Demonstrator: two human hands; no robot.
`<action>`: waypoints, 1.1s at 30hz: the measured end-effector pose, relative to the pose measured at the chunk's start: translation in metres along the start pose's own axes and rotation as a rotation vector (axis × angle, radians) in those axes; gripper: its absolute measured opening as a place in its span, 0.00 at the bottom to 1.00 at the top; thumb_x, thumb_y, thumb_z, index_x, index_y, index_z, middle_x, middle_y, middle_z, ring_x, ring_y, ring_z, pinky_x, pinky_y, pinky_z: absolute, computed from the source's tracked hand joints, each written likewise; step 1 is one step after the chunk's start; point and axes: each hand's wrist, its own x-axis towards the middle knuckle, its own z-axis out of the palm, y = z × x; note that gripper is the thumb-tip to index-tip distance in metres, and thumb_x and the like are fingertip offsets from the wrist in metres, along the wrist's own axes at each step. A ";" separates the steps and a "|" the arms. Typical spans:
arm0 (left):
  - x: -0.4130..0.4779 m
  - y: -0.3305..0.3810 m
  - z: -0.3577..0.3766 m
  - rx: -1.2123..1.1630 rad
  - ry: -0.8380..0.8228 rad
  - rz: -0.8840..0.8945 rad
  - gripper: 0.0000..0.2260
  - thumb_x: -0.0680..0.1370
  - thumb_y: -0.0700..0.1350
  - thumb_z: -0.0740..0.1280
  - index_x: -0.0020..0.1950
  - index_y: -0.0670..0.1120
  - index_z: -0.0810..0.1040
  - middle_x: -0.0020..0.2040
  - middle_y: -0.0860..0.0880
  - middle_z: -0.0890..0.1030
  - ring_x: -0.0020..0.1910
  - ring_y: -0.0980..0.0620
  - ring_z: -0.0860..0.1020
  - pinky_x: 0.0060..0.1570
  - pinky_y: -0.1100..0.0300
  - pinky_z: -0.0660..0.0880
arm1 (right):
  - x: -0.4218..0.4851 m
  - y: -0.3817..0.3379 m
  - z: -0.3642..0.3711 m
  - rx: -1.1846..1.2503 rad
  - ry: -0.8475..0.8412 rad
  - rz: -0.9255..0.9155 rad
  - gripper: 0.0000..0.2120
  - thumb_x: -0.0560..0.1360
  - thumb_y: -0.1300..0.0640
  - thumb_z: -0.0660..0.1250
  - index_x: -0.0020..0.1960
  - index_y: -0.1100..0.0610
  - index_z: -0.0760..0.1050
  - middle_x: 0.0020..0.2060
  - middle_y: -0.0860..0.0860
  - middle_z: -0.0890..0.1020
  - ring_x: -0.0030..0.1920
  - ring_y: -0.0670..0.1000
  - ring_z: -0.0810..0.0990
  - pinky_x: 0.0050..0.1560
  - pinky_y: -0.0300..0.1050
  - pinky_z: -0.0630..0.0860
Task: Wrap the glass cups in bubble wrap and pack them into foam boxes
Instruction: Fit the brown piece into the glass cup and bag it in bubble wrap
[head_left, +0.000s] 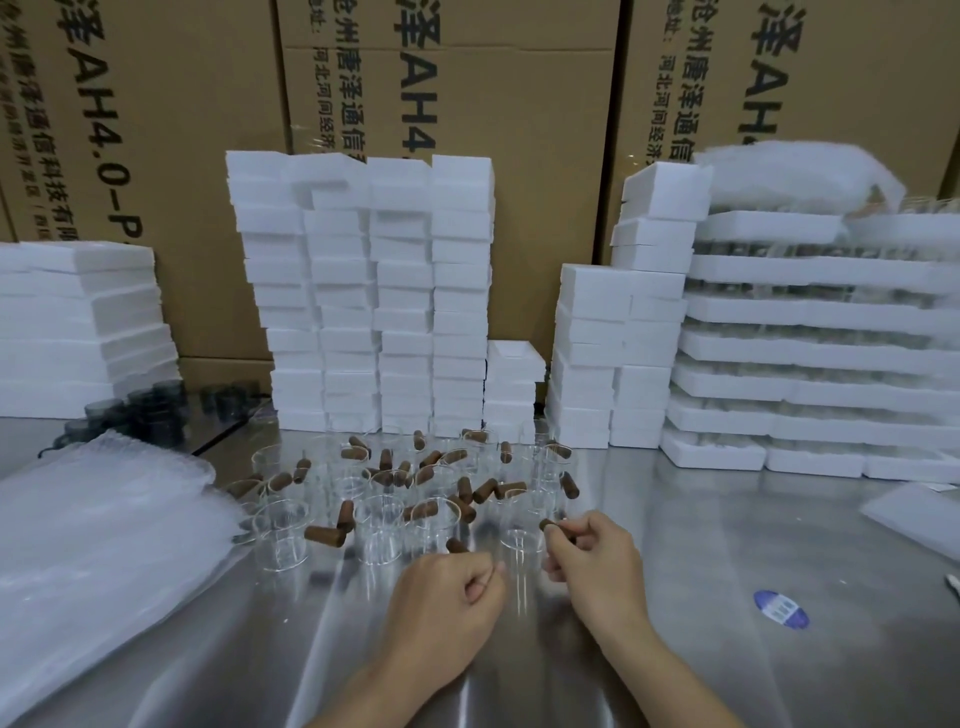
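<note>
Several clear glass cups (283, 530) stand on the steel table (727, 519), with several brown paper rolls (324, 535) lying in and among them. My left hand (452, 597) is curled round a brown roll (457, 545) whose end sticks out above the fist. My right hand (597, 561) pinches another brown roll (550, 526) just beside a glass cup (519, 543). A pile of bubble wrap sheets (93, 545) lies at the left. White foam boxes (363, 291) are stacked behind the cups.
More foam box stacks (618, 353) and foam trays of glassware (810, 343) stand at the right. Dark glass cups (150, 410) and flat foam sheets (78, 327) sit at the far left. Cardboard cartons (171, 130) form the back wall. A blue oval sticker (781, 609) lies on the table.
</note>
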 end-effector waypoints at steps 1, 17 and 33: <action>0.000 0.000 0.000 -0.015 0.003 -0.003 0.21 0.80 0.52 0.66 0.33 0.49 0.60 0.27 0.49 0.62 0.27 0.53 0.61 0.31 0.57 0.62 | 0.000 -0.001 -0.003 0.030 0.014 0.004 0.07 0.75 0.57 0.76 0.41 0.56 0.80 0.30 0.53 0.85 0.33 0.54 0.86 0.45 0.63 0.84; 0.104 0.112 -0.107 -0.349 0.365 0.092 0.26 0.74 0.50 0.82 0.67 0.66 0.75 0.61 0.63 0.79 0.58 0.57 0.81 0.44 0.65 0.80 | -0.012 -0.182 -0.061 0.437 -0.005 -0.680 0.09 0.80 0.63 0.73 0.55 0.51 0.81 0.49 0.51 0.88 0.48 0.54 0.88 0.52 0.42 0.83; 0.121 0.140 -0.117 -0.079 0.380 0.453 0.29 0.71 0.56 0.81 0.68 0.63 0.75 0.64 0.67 0.78 0.63 0.56 0.78 0.50 0.70 0.73 | -0.004 -0.203 -0.095 0.178 -0.092 -0.919 0.14 0.78 0.63 0.75 0.57 0.47 0.80 0.52 0.48 0.87 0.53 0.54 0.87 0.49 0.42 0.83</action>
